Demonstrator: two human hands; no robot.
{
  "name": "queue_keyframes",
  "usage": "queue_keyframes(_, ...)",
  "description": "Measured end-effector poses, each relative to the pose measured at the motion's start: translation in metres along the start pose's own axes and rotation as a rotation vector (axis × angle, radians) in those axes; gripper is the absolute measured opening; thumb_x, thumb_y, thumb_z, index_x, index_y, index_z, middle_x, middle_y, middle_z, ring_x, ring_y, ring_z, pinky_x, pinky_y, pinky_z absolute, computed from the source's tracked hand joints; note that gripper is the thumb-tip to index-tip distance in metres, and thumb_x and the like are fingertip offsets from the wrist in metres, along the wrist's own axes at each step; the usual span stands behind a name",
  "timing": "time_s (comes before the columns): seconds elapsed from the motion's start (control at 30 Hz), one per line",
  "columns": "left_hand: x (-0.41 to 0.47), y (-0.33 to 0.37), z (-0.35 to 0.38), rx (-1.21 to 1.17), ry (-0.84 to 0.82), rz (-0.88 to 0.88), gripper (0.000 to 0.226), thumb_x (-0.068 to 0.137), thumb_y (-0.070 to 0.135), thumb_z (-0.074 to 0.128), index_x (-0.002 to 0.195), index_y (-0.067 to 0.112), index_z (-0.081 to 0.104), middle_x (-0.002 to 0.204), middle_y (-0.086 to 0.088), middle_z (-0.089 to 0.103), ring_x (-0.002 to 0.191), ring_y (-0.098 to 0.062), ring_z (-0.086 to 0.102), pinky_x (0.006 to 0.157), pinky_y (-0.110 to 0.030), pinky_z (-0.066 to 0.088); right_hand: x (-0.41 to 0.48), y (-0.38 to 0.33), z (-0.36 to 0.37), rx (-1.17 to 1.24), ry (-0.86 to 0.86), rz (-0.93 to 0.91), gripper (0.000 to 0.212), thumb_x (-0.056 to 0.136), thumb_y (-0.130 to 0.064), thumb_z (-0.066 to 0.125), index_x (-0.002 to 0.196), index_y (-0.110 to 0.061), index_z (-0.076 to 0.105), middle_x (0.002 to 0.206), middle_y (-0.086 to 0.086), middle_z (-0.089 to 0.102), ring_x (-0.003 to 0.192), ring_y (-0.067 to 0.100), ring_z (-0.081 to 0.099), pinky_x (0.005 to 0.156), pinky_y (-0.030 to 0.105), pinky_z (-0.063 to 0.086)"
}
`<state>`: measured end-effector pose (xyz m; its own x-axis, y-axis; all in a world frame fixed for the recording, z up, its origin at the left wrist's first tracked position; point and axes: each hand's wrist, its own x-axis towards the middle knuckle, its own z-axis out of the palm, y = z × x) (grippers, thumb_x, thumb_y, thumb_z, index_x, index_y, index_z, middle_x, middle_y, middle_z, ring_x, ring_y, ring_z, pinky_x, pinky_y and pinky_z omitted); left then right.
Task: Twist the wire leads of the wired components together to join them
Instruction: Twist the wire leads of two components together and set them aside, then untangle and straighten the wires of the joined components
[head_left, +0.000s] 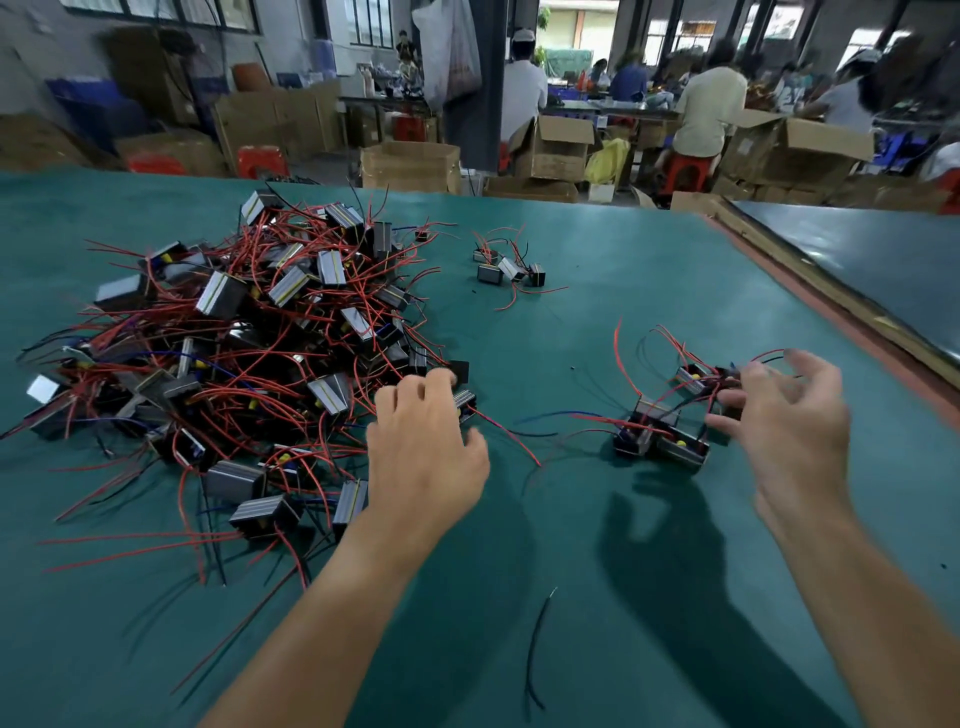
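A big pile (249, 364) of wired components, red and black leads tangled, lay on the left of the green table (597, 291). The left hand (426, 441) was at the pile's right edge, fingers bent down over a component; whether they gripped it could not be told. At right sat a small cluster (660, 431), and the right hand (795, 421) hovered just beside it, fingers spread and released. Another group (506, 270) lay far centre. 1 loose black wire (535, 649) lay near.
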<state>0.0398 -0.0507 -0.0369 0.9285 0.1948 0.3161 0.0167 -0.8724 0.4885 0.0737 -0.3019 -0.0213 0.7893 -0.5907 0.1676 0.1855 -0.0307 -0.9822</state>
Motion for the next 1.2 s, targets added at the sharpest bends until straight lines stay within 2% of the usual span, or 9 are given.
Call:
queue_keyframes(0.1, -0.002, -0.004, 0.002, 0.174, -0.180, -0.056, 0.041, 0.087, 0.019, 0.056, 0.124, 0.014, 0.037, 0.125, -0.008, 0.042, 0.116, -0.029, 0.038, 0.088, -0.040, 0.039, -0.006, 0.004, 0.002, -0.115, -0.079, -0.155, 0.048, 0.089, -0.011, 0.057, 0.135, -0.016, 0.044, 0.123, 0.002, 0.055, 0.081, 0.004, 0.063, 0.066, 0.023, 0.058)
queue_keyframes(0.23, -0.003, -0.003, 0.004, 0.135, -0.250, -0.004, 0.030, 0.083, 0.006, 0.058, 0.102, 0.014, 0.037, 0.108, -0.005, 0.053, 0.102, -0.026, 0.047, 0.074, -0.034, 0.038, -0.034, 0.006, 0.011, -0.256, -0.350, -0.425, 0.039, 0.082, -0.002, 0.067, 0.117, -0.016, 0.058, 0.121, 0.003, 0.058, 0.103, 0.012, 0.058, 0.079, 0.015, 0.051)
queue_keyframes(0.33, -0.001, -0.002, 0.005, 0.022, -0.263, 0.002, 0.036, 0.078, 0.003, 0.060, 0.110, 0.016, 0.047, 0.100, -0.001, 0.064, 0.093, -0.028, 0.057, 0.076, -0.041, 0.048, -0.048, 0.005, 0.013, -0.152, -0.633, -0.356, 0.020, 0.079, -0.008, 0.062, 0.097, -0.012, 0.067, 0.094, 0.003, 0.072, 0.084, 0.013, 0.067, 0.079, 0.024, 0.056)
queue_keyframes(0.43, -0.002, 0.001, 0.005, -0.148, -0.254, -0.008, 0.039, 0.075, 0.003, 0.059, 0.110, 0.022, 0.056, 0.094, 0.006, 0.068, 0.079, -0.021, 0.057, 0.068, -0.031, 0.044, -0.055, 0.012, 0.015, -0.290, -0.846, -0.305, 0.018, 0.081, -0.006, 0.062, 0.093, -0.016, 0.069, 0.088, -0.002, 0.075, 0.083, 0.011, 0.071, 0.080, 0.022, 0.056)
queue_keyframes(0.6, 0.002, 0.010, 0.000, -0.612, -0.245, -0.138, 0.029, 0.081, -0.008, 0.062, 0.101, 0.013, 0.064, 0.083, 0.004, 0.072, 0.060, -0.006, 0.056, 0.056, -0.019, 0.046, -0.027, 0.034, 0.014, -0.606, -0.669, -0.217, 0.021, 0.085, -0.006, 0.065, 0.090, -0.027, 0.065, 0.087, -0.007, 0.072, 0.082, 0.011, 0.068, 0.081, 0.027, 0.051)
queue_keyframes(0.77, 0.001, 0.016, -0.010, -1.076, -0.447, -0.178, 0.033, 0.080, -0.022, 0.061, 0.103, 0.002, 0.062, 0.077, -0.004, 0.072, 0.059, -0.012, 0.057, 0.054, -0.021, 0.049, -0.008, 0.038, 0.007, -0.814, -0.577, -0.194, 0.041, 0.088, -0.016, 0.064, 0.128, -0.018, 0.056, 0.116, -0.010, 0.055, 0.109, 0.013, 0.053, 0.091, 0.021, 0.035)
queue_keyframes(0.87, -0.005, 0.016, -0.013, -1.103, -0.611, -0.077, 0.038, 0.076, -0.025, 0.062, 0.102, 0.002, 0.063, 0.078, -0.004, 0.073, 0.065, -0.012, 0.063, 0.055, -0.022, 0.052, -0.017, 0.029, 0.011, -0.749, -0.486, -0.258, 0.032, 0.090, -0.020, 0.064, 0.121, -0.017, 0.061, 0.121, -0.005, 0.059, 0.110, 0.015, 0.055, 0.096, 0.027, 0.038)
queue_keyframes(0.97, -0.008, 0.017, -0.011, -1.019, -0.676, 0.015, 0.043, 0.072, -0.025, 0.067, 0.104, 0.002, 0.064, 0.085, -0.005, 0.073, 0.078, -0.017, 0.062, 0.062, -0.026, 0.054, -0.031, 0.016, 0.013, -0.654, -0.591, -0.280, 0.004, 0.089, -0.026, 0.065, 0.090, -0.023, 0.066, 0.088, -0.009, 0.069, 0.087, 0.013, 0.064, 0.088, 0.035, 0.049)
queue_keyframes(1.2, -0.003, 0.020, -0.009, -1.047, -0.399, -0.086, 0.009, 0.089, -0.001, 0.065, 0.095, 0.006, 0.065, 0.074, -0.006, 0.071, 0.060, -0.012, 0.061, 0.063, -0.022, 0.051, -0.039, 0.006, 0.008, -0.638, -0.576, -0.341, 0.044, 0.080, -0.024, 0.073, 0.119, -0.032, 0.053, 0.089, -0.018, 0.069, 0.096, -0.004, 0.058, 0.088, 0.022, 0.039)
